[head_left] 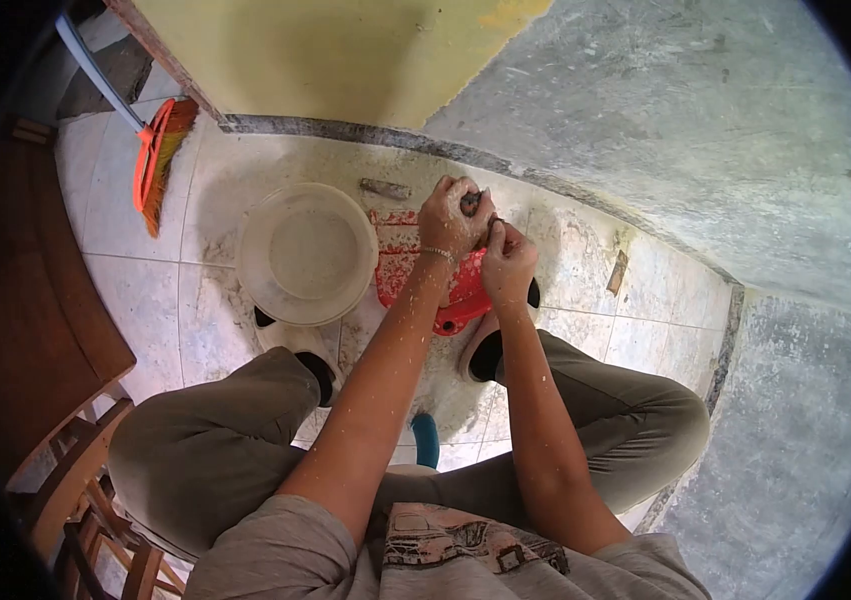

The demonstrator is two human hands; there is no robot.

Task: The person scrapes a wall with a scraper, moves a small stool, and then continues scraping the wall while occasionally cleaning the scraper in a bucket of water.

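Observation:
My left hand (453,218), with a thin bracelet at the wrist, has its fingers wrapped round a small dark, rounded object (471,204). Just below and to the right, my right hand (508,262) is closed, thumb and fingers pinched together against the same spot; its grip is partly hidden. Both hands are above a red plastic piece (465,290), which lies on the floor between my feet and is strewn with pale flakes. Pale specks also stick to my hands and forearms. Left of it stands a round, whitish plastic basin (307,255).
A short grey-brown piece (385,189) lies behind the basin, another brownish piece (617,272) on the tiles to the right. An orange broom (152,165) stands at left. Wooden furniture (55,300) borders the left side; a worn grey wall (685,130) rises ahead and right.

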